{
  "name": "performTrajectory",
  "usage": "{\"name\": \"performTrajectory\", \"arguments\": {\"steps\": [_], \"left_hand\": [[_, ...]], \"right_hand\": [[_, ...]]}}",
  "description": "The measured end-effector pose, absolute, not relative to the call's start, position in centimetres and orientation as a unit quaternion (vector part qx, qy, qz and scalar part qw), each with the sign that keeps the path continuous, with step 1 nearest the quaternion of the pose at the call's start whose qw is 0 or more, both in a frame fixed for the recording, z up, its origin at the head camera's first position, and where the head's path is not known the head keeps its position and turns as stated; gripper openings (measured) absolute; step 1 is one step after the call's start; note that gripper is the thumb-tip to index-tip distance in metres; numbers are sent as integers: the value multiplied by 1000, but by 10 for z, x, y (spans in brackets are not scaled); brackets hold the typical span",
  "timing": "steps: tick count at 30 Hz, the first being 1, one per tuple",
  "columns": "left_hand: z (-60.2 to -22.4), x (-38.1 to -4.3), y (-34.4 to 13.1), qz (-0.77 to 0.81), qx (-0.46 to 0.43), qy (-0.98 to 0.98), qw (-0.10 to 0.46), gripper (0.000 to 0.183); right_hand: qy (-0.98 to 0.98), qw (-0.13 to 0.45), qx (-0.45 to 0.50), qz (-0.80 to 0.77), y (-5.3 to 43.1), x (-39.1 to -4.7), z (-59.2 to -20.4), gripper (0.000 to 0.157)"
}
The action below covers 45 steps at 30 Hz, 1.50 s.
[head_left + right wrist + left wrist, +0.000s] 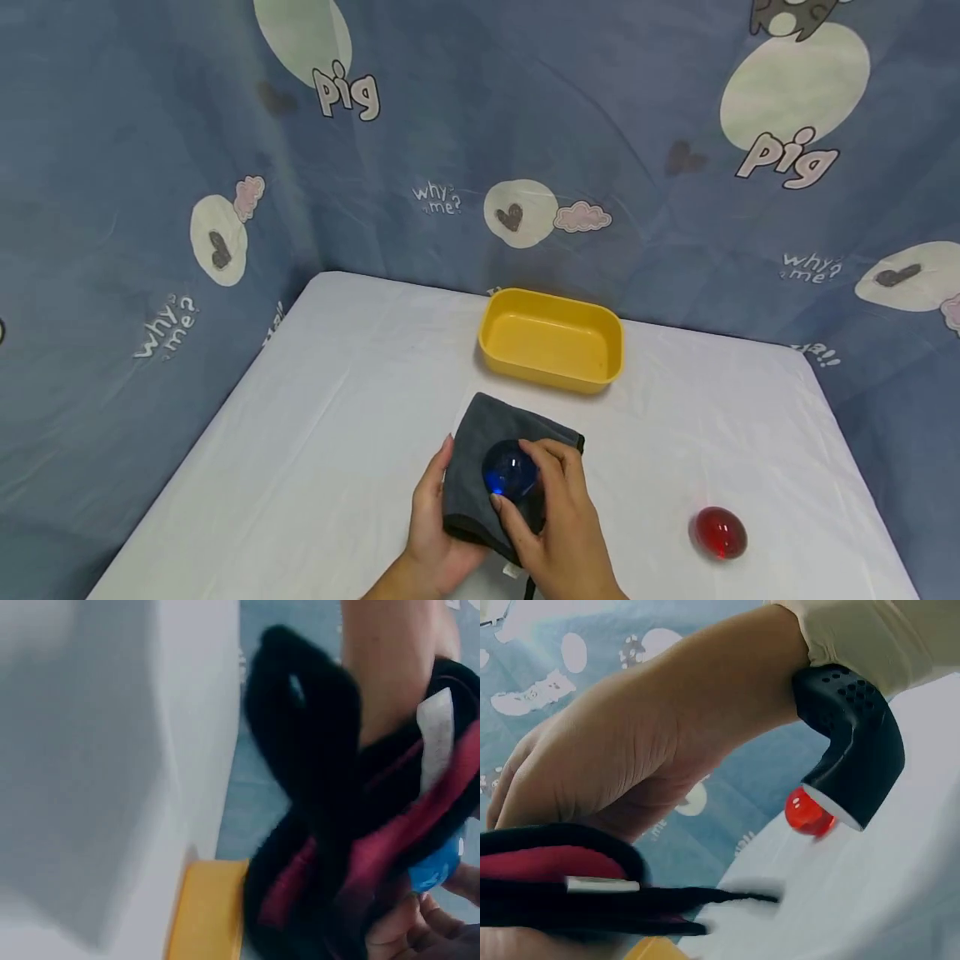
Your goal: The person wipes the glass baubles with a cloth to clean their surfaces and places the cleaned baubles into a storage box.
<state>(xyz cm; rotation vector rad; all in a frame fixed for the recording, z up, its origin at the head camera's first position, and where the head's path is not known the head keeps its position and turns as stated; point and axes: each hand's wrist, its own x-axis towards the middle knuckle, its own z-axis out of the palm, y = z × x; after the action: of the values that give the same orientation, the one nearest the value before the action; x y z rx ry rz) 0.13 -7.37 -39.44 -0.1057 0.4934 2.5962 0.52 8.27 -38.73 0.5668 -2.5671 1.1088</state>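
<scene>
My left hand [444, 533] holds a dark grey cloth [480, 425] with black edging, its thumb up along the left side and its other fingers hidden underneath. Against the cloth's upper face lies a clear blue ball [510, 468], pinched between the thumb and fingers of my right hand [562, 508]. In the right wrist view the cloth [397, 840] shows a pink inner side, a white tag and a dark loop, with the blue ball [436, 868] partly behind it. The cloth's edge [562, 836] also crosses the left wrist view.
A yellow tray [551, 382] stands behind the hands on the white table [322, 467]. To the right lies a clear red ball [720, 533]. A blue printed curtain [420, 125] rises along the back and sides.
</scene>
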Motion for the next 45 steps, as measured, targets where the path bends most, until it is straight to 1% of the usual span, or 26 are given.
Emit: {"name": "performTrajectory", "arguments": {"steps": [5, 8, 10, 11, 13, 16, 18, 21, 23, 27, 29, 30, 34, 36, 40, 42, 45], "left_hand": [[-397, -1, -71, 947, -61, 216, 228, 57], [-397, 0, -71, 940, -74, 236, 233, 53], [-398, 1, -71, 938, -77, 240, 239, 53], [-398, 2, -71, 937, -76, 241, 243, 53], [-398, 1, -70, 937, -72, 240, 243, 53], [-399, 0, -71, 939, -73, 244, 233, 55], [-399, 0, -73, 938, -76, 250, 227, 56], [-400, 1, -75, 938, -75, 250, 228, 55], [-401, 2, -75, 938, -71, 249, 230, 53], [-402, 4, -74, 938, -68, 248, 233, 50], [-401, 2, -73, 938, -76, 248, 230, 50], [-401, 2, -73, 938, -80, 248, 229, 49], [-402, 0, -74, 935, -100, 249, 231, 51], [-403, 0, -76, 932, -107, 255, 234, 53], [-405, -1, -79, 926, -123, 259, 244, 57], [-406, -1, -80, 928, -122, 249, 248, 57], [-408, 1, -79, 931, -111, 237, 254, 55]], "right_hand": [[-909, 169, 182, 333, 79, 2, -388, 51], [-920, 181, 162, 308, 77, 1, -388, 42], [-924, 183, 150, 301, 76, 1, -388, 39], [-925, 183, 147, 300, 76, 2, -389, 41], [-923, 185, 157, 300, 77, 3, -389, 50], [-906, 194, 202, 316, 78, 2, -391, 65], [-896, 196, 234, 324, 78, 2, -392, 71], [-894, 193, 246, 322, 78, 1, -394, 63], [-900, 192, 233, 314, 77, 0, -396, 58], [-908, 209, 196, 305, 74, -2, -399, 40], [-909, 216, 186, 303, 73, -2, -400, 36], [-910, 217, 185, 301, 72, -1, -400, 39], [-909, 205, 195, 306, 69, 2, -398, 68], [-903, 205, 218, 307, 69, 2, -398, 75], [-899, 204, 252, 294, 68, 0, -401, 66], [-904, 200, 248, 284, 67, 0, -403, 62], [-914, 196, 218, 280, 66, 0, -404, 60]]}}
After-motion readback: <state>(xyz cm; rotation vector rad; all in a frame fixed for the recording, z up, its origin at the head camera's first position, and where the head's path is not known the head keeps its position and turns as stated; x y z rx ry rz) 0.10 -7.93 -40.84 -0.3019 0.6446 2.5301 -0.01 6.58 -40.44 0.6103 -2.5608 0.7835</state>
